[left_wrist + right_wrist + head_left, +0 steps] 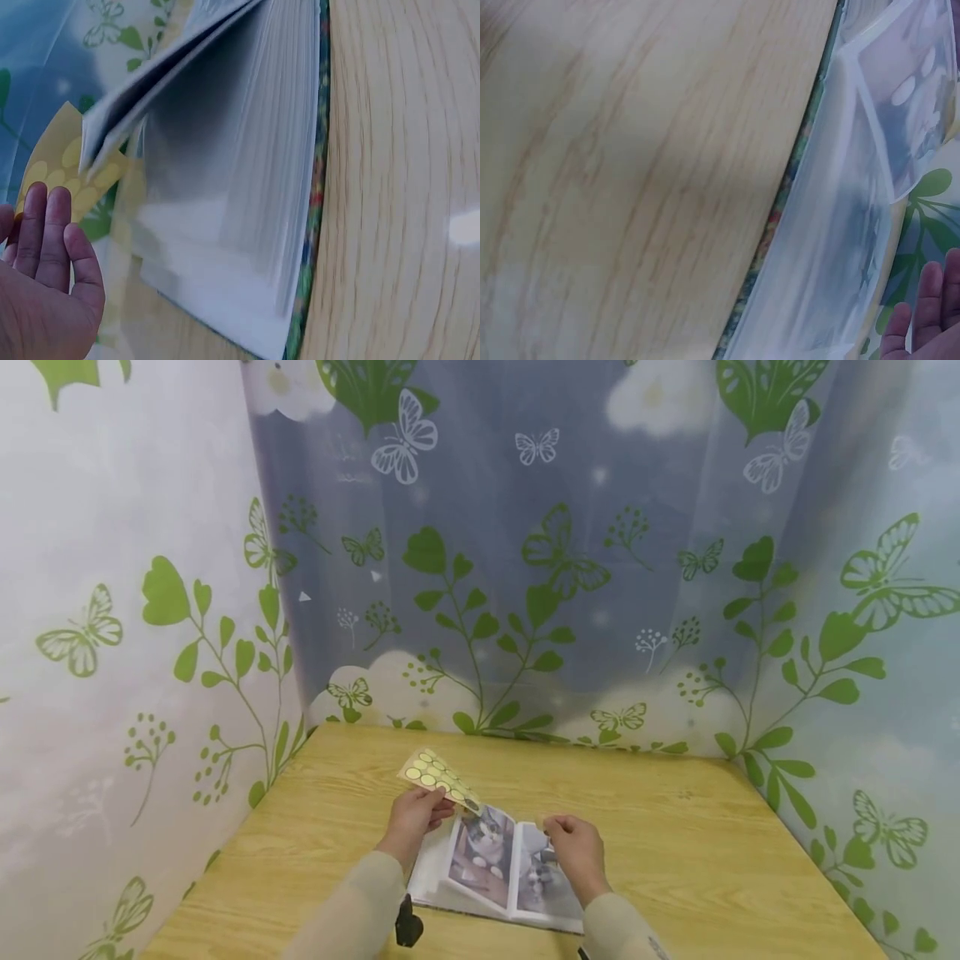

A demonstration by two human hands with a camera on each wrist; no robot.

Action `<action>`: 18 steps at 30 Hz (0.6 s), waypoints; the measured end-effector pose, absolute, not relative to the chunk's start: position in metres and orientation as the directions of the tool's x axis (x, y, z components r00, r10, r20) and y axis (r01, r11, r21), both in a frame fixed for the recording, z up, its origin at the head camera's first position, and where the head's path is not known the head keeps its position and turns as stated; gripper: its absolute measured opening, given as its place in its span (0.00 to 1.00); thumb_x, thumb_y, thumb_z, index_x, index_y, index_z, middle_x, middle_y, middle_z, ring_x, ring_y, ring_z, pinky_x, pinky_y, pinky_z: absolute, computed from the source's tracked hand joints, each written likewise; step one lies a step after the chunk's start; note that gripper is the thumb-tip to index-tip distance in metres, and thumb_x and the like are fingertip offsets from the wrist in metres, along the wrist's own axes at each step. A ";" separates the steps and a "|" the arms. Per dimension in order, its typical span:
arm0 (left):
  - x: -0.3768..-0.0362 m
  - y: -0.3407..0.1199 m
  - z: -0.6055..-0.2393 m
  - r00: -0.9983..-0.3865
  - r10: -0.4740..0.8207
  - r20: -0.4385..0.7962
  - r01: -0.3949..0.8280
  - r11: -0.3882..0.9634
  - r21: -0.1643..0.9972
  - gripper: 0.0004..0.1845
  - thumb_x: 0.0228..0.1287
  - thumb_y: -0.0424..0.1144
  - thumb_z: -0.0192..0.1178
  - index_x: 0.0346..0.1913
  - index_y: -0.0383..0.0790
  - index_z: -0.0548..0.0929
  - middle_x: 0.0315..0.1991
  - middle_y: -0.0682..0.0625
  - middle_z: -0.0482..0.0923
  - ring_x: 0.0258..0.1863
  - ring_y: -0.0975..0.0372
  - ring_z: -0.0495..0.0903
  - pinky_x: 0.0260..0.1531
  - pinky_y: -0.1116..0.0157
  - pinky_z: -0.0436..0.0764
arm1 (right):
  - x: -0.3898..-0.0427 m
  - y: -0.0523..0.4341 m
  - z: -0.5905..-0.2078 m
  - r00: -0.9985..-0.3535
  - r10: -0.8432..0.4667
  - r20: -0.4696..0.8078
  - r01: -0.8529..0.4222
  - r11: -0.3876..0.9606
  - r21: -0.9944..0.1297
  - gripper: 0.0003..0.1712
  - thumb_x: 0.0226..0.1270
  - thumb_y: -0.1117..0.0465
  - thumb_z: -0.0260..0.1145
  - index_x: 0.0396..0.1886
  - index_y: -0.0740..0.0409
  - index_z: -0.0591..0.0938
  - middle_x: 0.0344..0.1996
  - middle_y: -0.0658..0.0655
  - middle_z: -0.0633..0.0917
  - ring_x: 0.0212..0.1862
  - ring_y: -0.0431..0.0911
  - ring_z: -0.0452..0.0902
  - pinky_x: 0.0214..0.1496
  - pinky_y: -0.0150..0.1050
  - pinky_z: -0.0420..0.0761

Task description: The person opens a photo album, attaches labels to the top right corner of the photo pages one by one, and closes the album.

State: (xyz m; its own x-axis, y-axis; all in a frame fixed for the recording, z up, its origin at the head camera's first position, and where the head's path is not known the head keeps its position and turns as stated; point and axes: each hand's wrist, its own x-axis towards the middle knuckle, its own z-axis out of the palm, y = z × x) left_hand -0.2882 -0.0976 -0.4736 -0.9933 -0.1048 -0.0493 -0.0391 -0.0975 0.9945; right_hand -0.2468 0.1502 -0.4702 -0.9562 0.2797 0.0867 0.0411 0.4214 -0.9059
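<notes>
Pinching a yellow sticker sheet [435, 777] by its near edge with thumb and fingers of the left hand [417, 820], over the far left corner of the photo album [429, 870], seemingly to present the round stickers face up and mostly uncovered. Closing thumb and forefinger of the right hand [576, 847], above the album's right page, on what looks like a small pale-yellow sticker [541, 820]; too small to be certain, but probably held at the tips to avoid covering or creasing.

Lying open just below and between both hands, likely for easy reach of either page. Showing a cat photo [486, 852] on the album's left leaf, raised at a slant off the sheaf beneath, perhaps from a stiff binding; showing a second photo [534, 885] on the album's right page, partly hidden by the right hand. Resting flat on the wood-grained table [690, 835], presumably for steadiness. Hanging beyond the album's far side, with leaves and butterflies: a printed curtain [487, 485], probably to screen the surroundings.
</notes>
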 end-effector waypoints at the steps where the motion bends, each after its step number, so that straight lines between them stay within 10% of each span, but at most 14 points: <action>1: -0.289 -0.102 -0.476 -0.993 -0.110 -0.051 -0.040 -0.105 0.994 0.14 0.73 0.39 0.57 0.42 0.26 0.81 0.34 0.42 0.87 0.34 0.59 0.86 0.34 0.66 0.82 | -0.247 0.151 -0.471 -0.955 0.285 0.086 0.044 0.421 -0.906 0.13 0.70 0.58 0.64 0.40 0.64 0.88 0.33 0.55 0.88 0.36 0.46 0.82 0.36 0.38 0.79; 18: -0.291 -0.172 -0.501 -0.925 -0.344 -0.162 -0.178 0.017 0.984 0.16 0.71 0.39 0.58 0.47 0.25 0.79 0.28 0.46 0.83 0.23 0.62 0.81 0.25 0.66 0.78 | -0.248 0.154 -0.481 -0.956 0.270 0.113 0.027 0.467 -0.884 0.12 0.69 0.58 0.65 0.37 0.64 0.88 0.30 0.54 0.87 0.34 0.44 0.79 0.37 0.40 0.79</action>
State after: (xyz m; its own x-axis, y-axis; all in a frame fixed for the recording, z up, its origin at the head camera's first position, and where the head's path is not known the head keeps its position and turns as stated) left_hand -0.2906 -0.1723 -0.5008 -0.9250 -0.3439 -0.1618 -0.1785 0.0171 0.9838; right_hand -0.2479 0.1544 -0.4813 -0.9563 0.2696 0.1132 0.0270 0.4670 -0.8838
